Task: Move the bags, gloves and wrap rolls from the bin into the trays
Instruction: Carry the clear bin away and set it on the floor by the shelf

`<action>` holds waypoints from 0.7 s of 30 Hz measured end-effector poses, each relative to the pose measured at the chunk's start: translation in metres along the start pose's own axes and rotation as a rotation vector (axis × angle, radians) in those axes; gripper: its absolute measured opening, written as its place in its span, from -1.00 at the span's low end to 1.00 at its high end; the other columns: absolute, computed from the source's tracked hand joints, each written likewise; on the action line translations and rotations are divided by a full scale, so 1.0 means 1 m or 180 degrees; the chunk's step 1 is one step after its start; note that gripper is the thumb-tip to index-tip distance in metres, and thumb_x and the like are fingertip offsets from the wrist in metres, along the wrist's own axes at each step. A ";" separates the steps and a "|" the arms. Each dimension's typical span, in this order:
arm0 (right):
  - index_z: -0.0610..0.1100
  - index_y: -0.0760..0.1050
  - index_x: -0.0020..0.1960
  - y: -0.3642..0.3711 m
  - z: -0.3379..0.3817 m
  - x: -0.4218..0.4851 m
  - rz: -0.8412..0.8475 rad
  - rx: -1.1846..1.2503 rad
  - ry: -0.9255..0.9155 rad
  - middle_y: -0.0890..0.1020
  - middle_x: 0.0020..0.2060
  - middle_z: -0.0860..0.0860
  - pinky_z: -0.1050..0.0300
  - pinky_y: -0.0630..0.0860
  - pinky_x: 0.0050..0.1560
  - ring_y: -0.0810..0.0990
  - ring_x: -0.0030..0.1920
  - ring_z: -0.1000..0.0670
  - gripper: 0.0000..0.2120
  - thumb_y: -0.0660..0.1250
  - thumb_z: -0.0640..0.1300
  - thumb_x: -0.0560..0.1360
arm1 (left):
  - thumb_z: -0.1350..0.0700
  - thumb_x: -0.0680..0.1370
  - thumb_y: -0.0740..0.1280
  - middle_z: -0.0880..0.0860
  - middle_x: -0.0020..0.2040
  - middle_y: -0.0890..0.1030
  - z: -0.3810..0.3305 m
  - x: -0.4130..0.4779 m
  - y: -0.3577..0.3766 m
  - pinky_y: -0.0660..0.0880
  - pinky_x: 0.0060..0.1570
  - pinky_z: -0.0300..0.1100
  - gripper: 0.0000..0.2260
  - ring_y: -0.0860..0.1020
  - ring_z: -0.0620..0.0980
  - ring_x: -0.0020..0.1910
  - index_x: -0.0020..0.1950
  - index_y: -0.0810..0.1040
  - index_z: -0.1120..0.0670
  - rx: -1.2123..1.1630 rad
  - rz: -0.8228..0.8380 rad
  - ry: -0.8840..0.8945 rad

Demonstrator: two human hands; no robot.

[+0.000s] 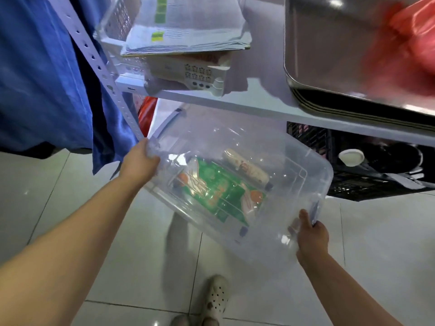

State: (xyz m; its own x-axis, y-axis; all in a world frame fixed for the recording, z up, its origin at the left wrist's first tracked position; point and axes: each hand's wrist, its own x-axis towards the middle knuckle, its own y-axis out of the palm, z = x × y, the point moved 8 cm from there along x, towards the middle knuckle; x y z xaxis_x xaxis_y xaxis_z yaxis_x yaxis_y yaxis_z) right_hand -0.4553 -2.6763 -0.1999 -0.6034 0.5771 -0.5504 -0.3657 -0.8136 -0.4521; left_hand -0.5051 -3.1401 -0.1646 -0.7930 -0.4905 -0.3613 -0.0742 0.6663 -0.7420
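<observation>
Left hand (138, 161) and right hand (312, 236) gripping clear bin (270, 142) ends, tiled floor (131, 267) below, steel trays (329, 55) on shelf (259, 104)

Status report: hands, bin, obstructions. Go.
Grips: left hand and right hand on the bin, opposite ends. Bin tilted, off the floor; green packet and wrap roll inside. Watch shelf edge close above.

Clear glossy plastic bin (270, 161), shiny green film packet (219, 191) inside it, brushed metal tray (329, 55) above it, glossy floor tiles (141, 267) beneath it.
</observation>
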 end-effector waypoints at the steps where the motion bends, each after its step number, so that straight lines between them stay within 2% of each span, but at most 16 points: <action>1: -0.19 0.47 -0.16 0.002 -0.002 0.000 -0.0034 -0.0030 0.0054 0.58 -0.26 -0.10 -0.01 0.53 -0.15 0.59 -0.27 -0.11 -0.72 0.30 0.04 0.51 | 0.21 0.47 0.25 0.21 0.07 0.56 -0.003 -0.001 -0.001 0.38 -0.13 -0.08 -0.66 0.50 0.19 -0.07 0.24 0.43 0.08 -0.0023 -0.0063 0.0065; 2: -0.20 0.48 -0.16 0.003 -0.004 0.000 -0.0060 -0.0060 0.0128 0.58 -0.26 -0.12 0.00 0.52 -0.17 0.59 -0.26 -0.13 -0.70 0.30 0.05 0.51 | 0.23 0.46 0.25 0.19 0.01 0.58 -0.007 -0.004 -0.003 0.40 -0.13 -0.08 -0.71 0.53 0.20 -0.07 0.17 0.47 0.11 -0.0122 -0.0184 0.0185; 4: -0.21 0.49 -0.12 0.007 -0.011 -0.003 -0.0085 -0.0018 0.0315 0.57 -0.23 -0.14 0.02 0.50 -0.21 0.57 -0.24 -0.15 -0.69 0.31 0.07 0.49 | 0.29 0.43 0.28 0.12 -0.17 0.57 -0.016 -0.018 -0.007 0.40 -0.23 -0.14 -0.87 0.54 0.09 -0.22 -0.06 0.48 0.13 -0.0427 -0.0522 0.0379; 5: -0.21 0.49 -0.12 0.010 -0.013 -0.005 -0.0090 0.0019 0.0401 0.57 -0.22 -0.15 0.00 0.49 -0.21 0.57 -0.24 -0.16 -0.69 0.32 0.06 0.49 | 0.30 0.41 0.31 0.10 -0.20 0.55 -0.015 -0.028 -0.006 0.38 -0.27 -0.17 -0.87 0.51 0.02 -0.28 -0.10 0.46 0.11 -0.0607 -0.0656 0.0323; 6: -0.21 0.49 -0.13 0.014 -0.014 -0.007 -0.0101 0.0029 0.0478 0.57 -0.21 -0.17 -0.02 0.50 -0.20 0.57 -0.23 -0.18 -0.69 0.32 0.06 0.48 | 0.31 0.40 0.35 0.11 -0.14 0.55 -0.010 -0.038 0.000 0.41 -0.26 -0.18 -0.83 0.50 0.00 -0.27 -0.06 0.45 0.13 -0.0836 -0.0677 0.0144; 8: -0.26 0.51 -0.11 0.023 -0.015 -0.015 -0.0142 -0.0044 0.0616 0.60 -0.17 -0.24 -0.08 0.52 -0.13 0.60 -0.17 -0.23 -0.64 0.32 0.07 0.48 | 0.25 0.45 0.38 0.23 0.11 0.53 0.001 -0.056 0.026 0.44 0.00 -0.11 -0.65 0.52 0.13 0.00 0.19 0.38 0.23 -0.1168 -0.0316 -0.0411; 9: -0.30 0.53 -0.07 0.028 -0.015 -0.019 -0.0163 -0.0077 0.0655 0.61 -0.14 -0.27 -0.09 0.52 -0.10 0.60 -0.14 -0.25 -0.60 0.31 0.08 0.48 | 0.20 0.49 0.35 0.24 0.18 0.51 0.003 -0.064 0.042 0.40 0.14 -0.07 -0.57 0.48 0.18 0.14 0.30 0.30 0.26 -0.1173 -0.0045 -0.0611; 10: -0.33 0.53 -0.02 0.034 -0.013 -0.025 -0.0176 -0.0067 0.0677 0.61 -0.12 -0.29 -0.08 0.50 -0.10 0.60 -0.12 -0.25 -0.57 0.31 0.09 0.49 | 0.15 0.53 0.31 0.21 0.15 0.54 0.002 -0.072 0.055 0.36 0.15 -0.05 -0.52 0.47 0.17 0.17 0.37 0.24 0.27 -0.1082 0.0187 -0.0711; 11: -0.35 0.53 0.02 0.041 -0.012 -0.031 -0.0159 -0.0016 0.0686 0.60 -0.13 -0.28 -0.05 0.49 -0.12 0.59 -0.13 -0.22 -0.54 0.30 0.09 0.49 | 0.11 0.54 0.28 0.14 0.03 0.59 -0.002 -0.077 0.064 0.37 0.09 -0.05 -0.51 0.50 0.16 0.10 0.39 0.22 0.27 -0.0964 0.0355 -0.0736; 13: -0.37 0.49 0.08 0.065 -0.007 -0.047 0.0035 0.0091 0.0732 0.55 -0.16 -0.23 0.01 0.44 -0.16 0.53 -0.18 -0.15 -0.52 0.29 0.08 0.50 | 0.09 0.53 0.29 0.00 -0.22 0.55 -0.010 -0.087 0.074 0.45 -0.05 -0.04 -0.59 0.53 0.12 -0.12 0.30 0.31 0.24 -0.0918 0.0521 -0.0733; 14: -0.38 0.47 0.10 0.078 -0.004 -0.056 0.0130 0.0184 0.0787 0.53 -0.17 -0.21 0.01 0.44 -0.16 0.51 -0.19 -0.13 -0.52 0.29 0.06 0.51 | 0.08 0.51 0.31 0.01 -0.23 0.54 -0.009 -0.091 0.076 0.51 -0.06 -0.01 -0.64 0.55 0.12 -0.18 0.23 0.35 0.21 -0.0974 0.0563 -0.0785; 17: -0.35 0.46 0.05 0.120 0.004 -0.081 0.0212 0.0702 0.1027 0.56 -0.15 -0.23 -0.04 0.52 -0.07 0.56 -0.16 -0.16 -0.61 0.33 0.00 0.50 | 0.08 0.46 0.37 0.13 -0.09 0.55 0.009 -0.098 0.077 0.58 -0.06 0.11 -0.69 0.58 0.15 -0.14 0.08 0.36 0.18 -0.1167 0.0626 -0.1191; 19: -0.27 0.45 -0.08 0.151 0.011 -0.096 0.0469 0.0914 0.1185 0.58 -0.16 -0.19 -0.11 0.55 0.06 0.57 -0.13 -0.18 -0.74 0.34 -0.05 0.50 | 0.11 0.46 0.38 0.15 -0.07 0.52 0.022 -0.098 0.074 0.62 -0.19 0.05 -0.72 0.59 0.08 -0.19 0.04 0.36 0.19 -0.1500 0.0598 -0.1409; 21: -0.21 0.44 -0.10 0.178 0.014 -0.107 0.0876 0.1157 0.1350 0.59 -0.12 -0.17 -0.14 0.54 0.11 0.59 -0.09 -0.16 -0.84 0.34 -0.12 0.51 | 0.19 0.49 0.35 0.18 -0.09 0.53 0.028 -0.087 0.066 0.62 -0.35 -0.10 -0.81 0.59 0.04 -0.28 0.01 0.40 0.22 -0.2070 0.0441 -0.1486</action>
State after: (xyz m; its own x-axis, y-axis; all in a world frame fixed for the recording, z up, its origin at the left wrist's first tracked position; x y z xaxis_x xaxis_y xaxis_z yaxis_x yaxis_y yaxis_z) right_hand -0.4659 -2.8843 -0.2118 -0.4030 0.2602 -0.8774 -0.4996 -0.8658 -0.0272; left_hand -0.4236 -3.0692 -0.1976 -0.4973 -0.4677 -0.7307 -0.4443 0.8607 -0.2485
